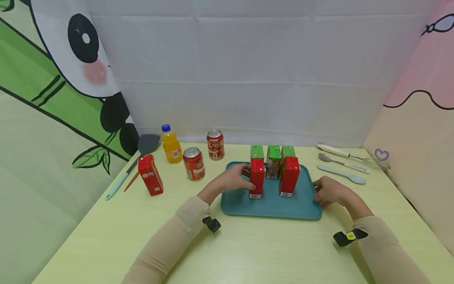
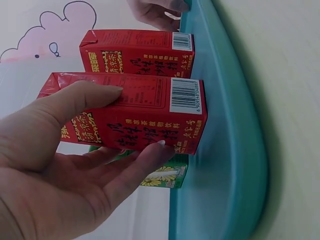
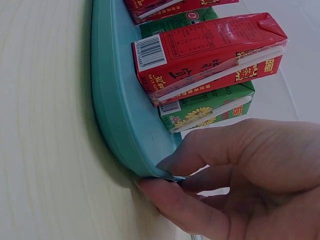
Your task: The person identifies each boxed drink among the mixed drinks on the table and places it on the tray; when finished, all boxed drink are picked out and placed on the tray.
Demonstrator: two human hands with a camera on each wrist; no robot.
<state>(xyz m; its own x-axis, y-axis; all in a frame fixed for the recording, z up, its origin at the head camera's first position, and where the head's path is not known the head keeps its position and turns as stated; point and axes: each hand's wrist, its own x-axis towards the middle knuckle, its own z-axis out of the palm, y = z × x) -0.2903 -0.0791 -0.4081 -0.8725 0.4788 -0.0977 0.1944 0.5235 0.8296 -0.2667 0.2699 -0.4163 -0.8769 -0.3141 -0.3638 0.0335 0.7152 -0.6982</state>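
Note:
On a teal tray stand two red drink cartons, with several green drink cartons behind them. My left hand holds the left red carton between thumb and fingers; its base is at the tray's surface. The left wrist view shows the thumb on the carton's barcode side and the fingers along another side. The other red carton stands a little to the right. My right hand pinches the tray's right rim, thumb above and fingers below, as the tray rim in the right wrist view shows.
Left of the tray are a red carton, two cola cans, an orange drink bottle and a spatula. To the right lie a whisk, a metal spoon and a pale blue spoon. Fabric walls border the table.

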